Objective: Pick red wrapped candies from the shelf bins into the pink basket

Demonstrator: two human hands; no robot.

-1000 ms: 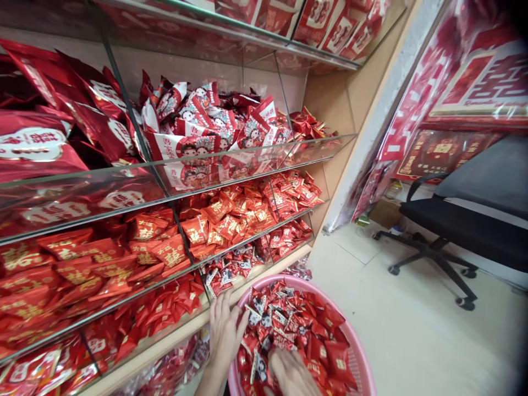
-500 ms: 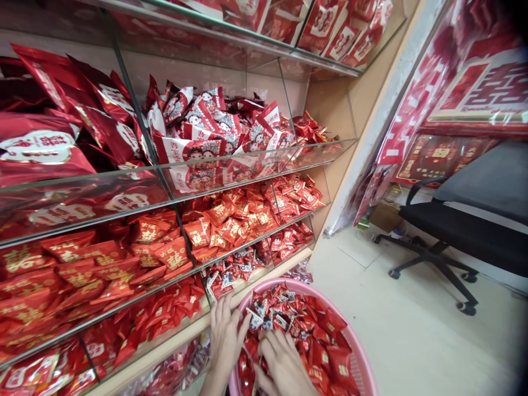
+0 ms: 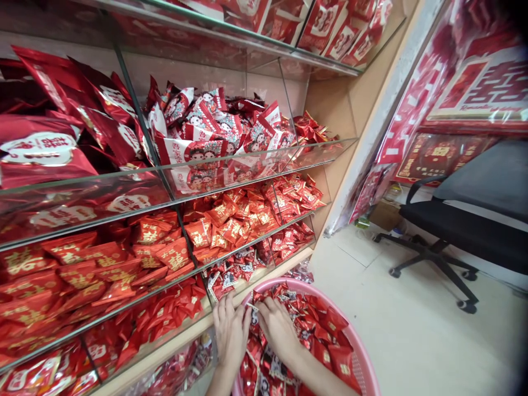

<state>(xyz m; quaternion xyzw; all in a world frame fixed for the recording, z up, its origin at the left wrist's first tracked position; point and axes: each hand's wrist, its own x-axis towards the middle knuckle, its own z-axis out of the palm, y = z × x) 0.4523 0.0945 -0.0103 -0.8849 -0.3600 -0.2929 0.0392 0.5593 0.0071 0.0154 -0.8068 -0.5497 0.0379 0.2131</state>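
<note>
My left hand [image 3: 231, 330] is beside the pink basket [image 3: 365, 357], at the front edge of the lowest shelf, with its fingers curled forward and what they hold hidden. Close to its thumb, my right hand [image 3: 275, 324] pinches a small wrapped candy packet [image 3: 252, 307], of which only a pale edge shows. Red candy packets [image 3: 340, 360] fill the basket below, some with black-and-white printing. Just ahead of my left hand, similar patterned packets [image 3: 231, 275] lie in a glass-fronted shelf compartment.
Glass dividers split the shelves [image 3: 264, 245] into compartments of red packets. Larger red bags [image 3: 39, 148] are at the left, and white-and-red bags [image 3: 198, 148] higher up. A black office chair [image 3: 466, 220] stands on the tiled floor to the right.
My right hand has moved up and left, out of the packets, and is now close to my left thumb. My left hand has shifted slightly right.
</note>
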